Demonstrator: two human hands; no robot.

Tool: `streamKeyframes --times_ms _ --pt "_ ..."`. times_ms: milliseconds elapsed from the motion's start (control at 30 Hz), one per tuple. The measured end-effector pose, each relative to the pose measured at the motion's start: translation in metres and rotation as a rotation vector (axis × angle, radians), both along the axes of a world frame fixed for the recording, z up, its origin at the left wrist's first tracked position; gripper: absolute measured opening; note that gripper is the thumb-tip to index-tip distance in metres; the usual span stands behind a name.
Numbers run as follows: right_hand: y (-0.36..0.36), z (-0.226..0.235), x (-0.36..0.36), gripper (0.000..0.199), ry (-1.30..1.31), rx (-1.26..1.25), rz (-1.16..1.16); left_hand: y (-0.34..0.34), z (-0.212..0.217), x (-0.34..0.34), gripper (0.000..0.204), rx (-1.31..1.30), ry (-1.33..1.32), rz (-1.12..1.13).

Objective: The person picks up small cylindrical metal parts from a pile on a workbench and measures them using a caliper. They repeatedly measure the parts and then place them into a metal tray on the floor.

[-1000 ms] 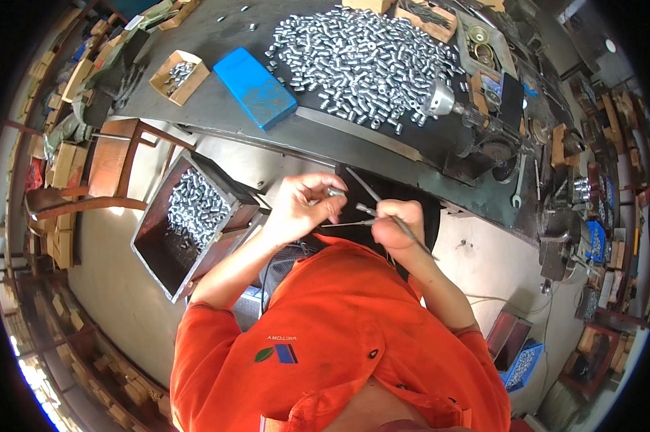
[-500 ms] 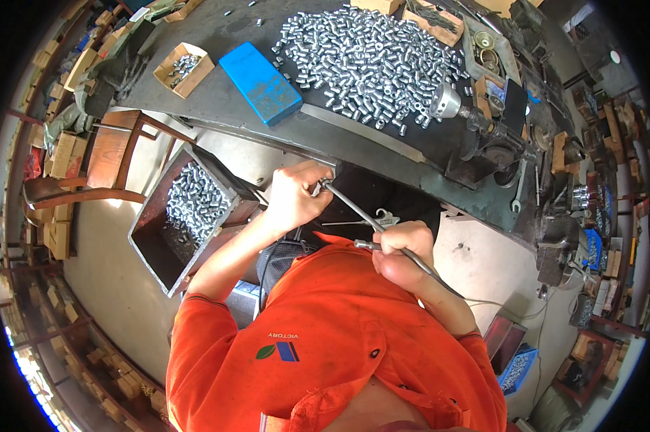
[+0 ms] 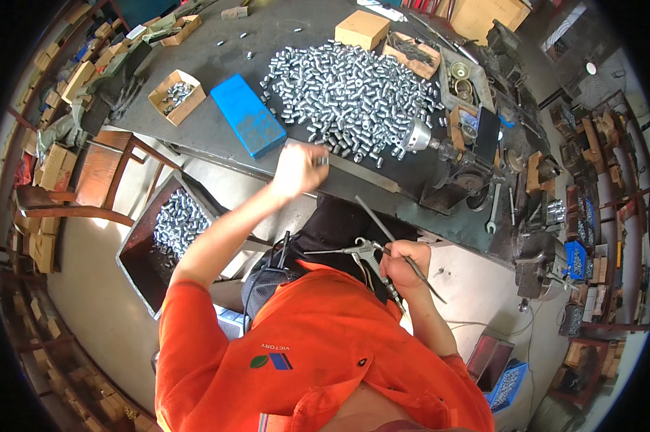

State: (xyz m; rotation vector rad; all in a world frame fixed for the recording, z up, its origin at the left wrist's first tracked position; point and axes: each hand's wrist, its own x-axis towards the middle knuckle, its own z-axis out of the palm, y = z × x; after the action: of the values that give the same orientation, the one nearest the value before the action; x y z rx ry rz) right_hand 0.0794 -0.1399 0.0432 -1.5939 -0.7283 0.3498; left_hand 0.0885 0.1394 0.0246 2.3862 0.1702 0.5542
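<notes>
My left hand (image 3: 300, 171) is closed in front of the bench edge, near the blue block, with a small shiny metal sleeve (image 3: 323, 160) at its fingertips. In my right hand (image 3: 410, 263), closed above my lap, a long thin dark rod, perhaps a round file (image 3: 374, 215), slants from upper left to lower right. A second slim tool (image 3: 382, 248) pokes out of the same fist, its kind unclear. Just left of that hand, an air blow gun (image 3: 367, 252) lies across my lap. A big heap of metal sleeves (image 3: 354, 93) covers the bench beyond.
On the dark bench (image 3: 195, 144) stand a blue block (image 3: 247, 115), a small wooden box (image 3: 188, 105) and a lathe-like chuck (image 3: 416, 135). Below left, a bin (image 3: 141, 237) holds many sleeves beside a wooden chair (image 3: 105, 169). A wrench (image 3: 493, 209) lies at the right.
My left hand has moved up and away from the rod's tip toward the bench. The rod has tilted steeper in my right hand. The blow gun shows more fully.
</notes>
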Motion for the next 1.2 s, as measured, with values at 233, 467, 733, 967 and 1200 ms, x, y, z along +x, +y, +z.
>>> streamKeyframes --times_ms 233,467,733,967,1200 --pt "0.004 -0.002 -0.007 0.027 0.150 0.061 0.028 0.038 0.083 0.064 0.030 -0.737 -0.272 -0.112" --pt "0.024 -0.012 -0.006 0.025 0.150 0.175 0.088 -0.020 0.040 -0.059 0.016 -0.833 0.109 -0.288" --pt "0.050 -0.009 -0.013 0.031 0.123 0.055 0.106 -0.079 0.013 -0.102 0.025 -1.643 0.153 -0.565" --pt "0.058 -0.002 -0.017 0.023 0.294 0.179 0.162 -0.079 0.001 -0.106 0.020 -1.948 0.065 -0.650" --pt "0.061 0.008 -0.021 0.033 0.429 0.261 0.332 -0.016 0.002 -0.155 0.018 -1.430 -0.014 -0.402"
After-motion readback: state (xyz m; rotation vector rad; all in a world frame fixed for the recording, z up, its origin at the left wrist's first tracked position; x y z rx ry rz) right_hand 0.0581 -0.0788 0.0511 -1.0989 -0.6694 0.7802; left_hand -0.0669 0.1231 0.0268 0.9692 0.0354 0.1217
